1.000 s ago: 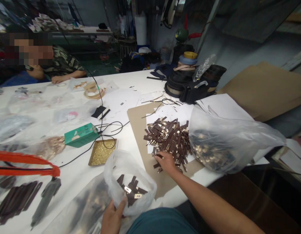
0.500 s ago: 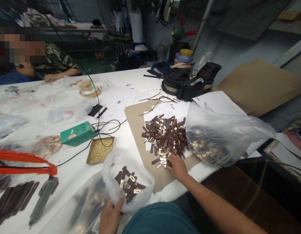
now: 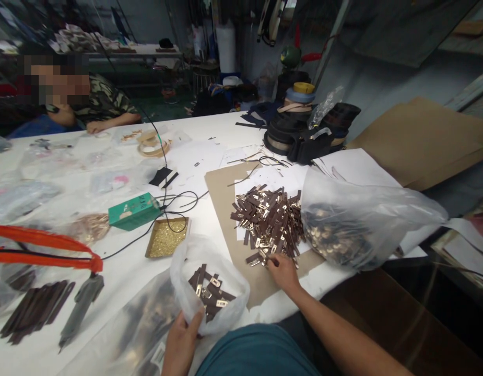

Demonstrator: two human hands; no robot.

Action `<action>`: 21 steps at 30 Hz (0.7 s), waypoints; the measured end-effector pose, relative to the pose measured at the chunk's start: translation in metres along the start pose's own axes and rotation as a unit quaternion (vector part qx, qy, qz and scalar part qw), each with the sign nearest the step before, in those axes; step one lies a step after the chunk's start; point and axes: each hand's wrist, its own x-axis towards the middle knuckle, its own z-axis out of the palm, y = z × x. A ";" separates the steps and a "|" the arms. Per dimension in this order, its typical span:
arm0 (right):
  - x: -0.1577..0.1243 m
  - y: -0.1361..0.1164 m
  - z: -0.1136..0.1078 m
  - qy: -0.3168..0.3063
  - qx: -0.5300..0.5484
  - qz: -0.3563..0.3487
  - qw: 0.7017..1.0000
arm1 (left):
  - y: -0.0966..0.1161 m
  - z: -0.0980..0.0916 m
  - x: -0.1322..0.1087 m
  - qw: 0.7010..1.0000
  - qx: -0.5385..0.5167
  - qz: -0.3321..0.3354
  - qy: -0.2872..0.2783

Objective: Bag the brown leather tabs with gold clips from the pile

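Workshop: heaped straps (image 3: 270, 222), grey tool (image 3: 82, 307)

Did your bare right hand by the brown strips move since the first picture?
Yes. Against the flat tan cardboard-like sheet, the bare right hand has shifted rightward and slightly down in the picture.

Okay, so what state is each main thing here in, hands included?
Left hand: gripping the front bag
Front bag: open, brown strips inside
Right hand: fingers bent at the strip pile; grip unclear
Strip pile: loosely heaped
Right-hand bag: bulging, closure unclear
Shallow box: open, holding gold-coloured bits
Dark strips at left: lying side by side
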 end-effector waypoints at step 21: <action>-0.021 0.056 -0.024 -0.018 -0.207 -0.033 0.978 | -0.009 -0.002 0.010 1.000 0.000 -0.011 -0.028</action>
